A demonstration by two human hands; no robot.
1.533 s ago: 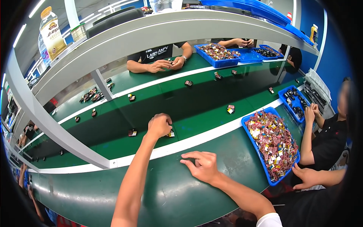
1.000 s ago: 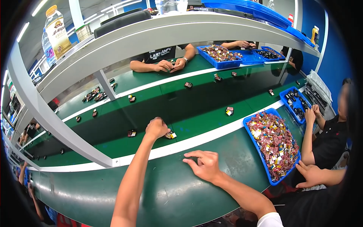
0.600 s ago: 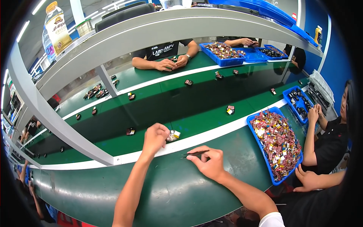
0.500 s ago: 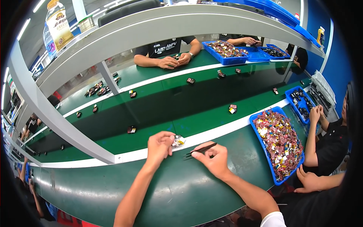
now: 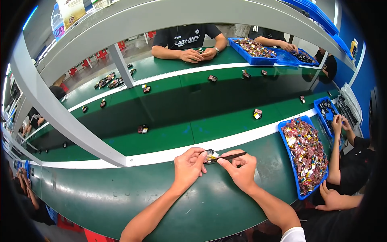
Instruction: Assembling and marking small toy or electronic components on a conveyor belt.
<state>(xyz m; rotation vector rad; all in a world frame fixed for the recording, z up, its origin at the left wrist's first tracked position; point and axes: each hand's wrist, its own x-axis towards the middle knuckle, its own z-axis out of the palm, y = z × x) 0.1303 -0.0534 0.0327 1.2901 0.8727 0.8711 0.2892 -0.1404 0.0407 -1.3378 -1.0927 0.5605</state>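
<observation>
My left hand (image 5: 189,168) pinches a small black-cased part (image 5: 210,153) with white and yellow pieces on it. Its finer detail is too small to make out. Black tweezers (image 5: 233,156) lie between the thumb and fingers of my right hand (image 5: 242,171). Their tips reach leftward to the part, and whether they grip a piece of it is hard to tell. Both hands are close together above the near edge of the green workbench (image 5: 121,193), by the white strip.
To my right stands a blue tray (image 5: 298,193) heaped with small reddish circuit boards. Beyond it, a co-worker's hands are over a blue tray of black parts (image 5: 325,111). Similar parts (image 5: 257,114) sit on the green conveyor belt (image 5: 225,133). A grey post (image 5: 68,109) rises at left.
My hands have come together: the tweezers, earlier apart from the part and pointing left, now reach it. The left hand has moved right with the part. The whole view has shifted a little.
</observation>
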